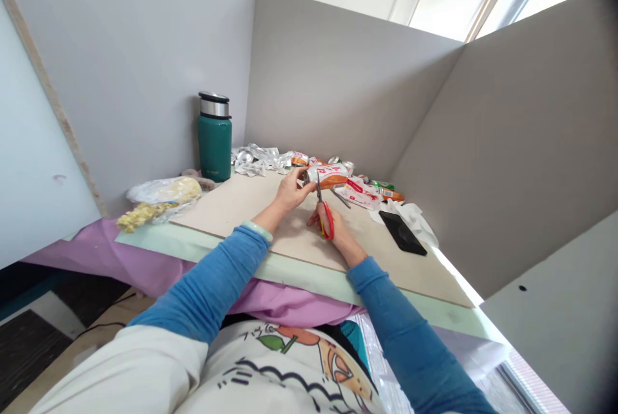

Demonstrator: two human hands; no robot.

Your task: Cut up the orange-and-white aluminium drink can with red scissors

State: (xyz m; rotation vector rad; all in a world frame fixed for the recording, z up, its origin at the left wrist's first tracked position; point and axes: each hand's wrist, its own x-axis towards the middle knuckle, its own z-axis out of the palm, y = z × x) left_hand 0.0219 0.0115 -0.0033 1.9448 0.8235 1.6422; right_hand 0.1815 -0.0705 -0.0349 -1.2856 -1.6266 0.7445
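Observation:
An orange and white drink can (pixel 333 175) lies on its side in my left hand (pixel 291 190), whose fingers close around its left end. My right hand (pixel 330 225) grips a pair of red-handled scissors (pixel 329 222). The scissor blades point up and away from me, against the near side of the can; whether they have cut into it I cannot tell. Both hands are over the beige board (pixel 290 240). Just right of the can lie a thin dark tool (pixel 340 199) and a red and white packet (pixel 360 194).
A green bottle (pixel 215 140) stands at the back left, near a plastic bag (pixel 164 191). Cut silvery metal pieces (pixel 263 159) and several cans line the back. A black phone (pixel 402 232) and white tissue (pixel 414 217) lie right. Grey partitions (pixel 347 79) enclose the table.

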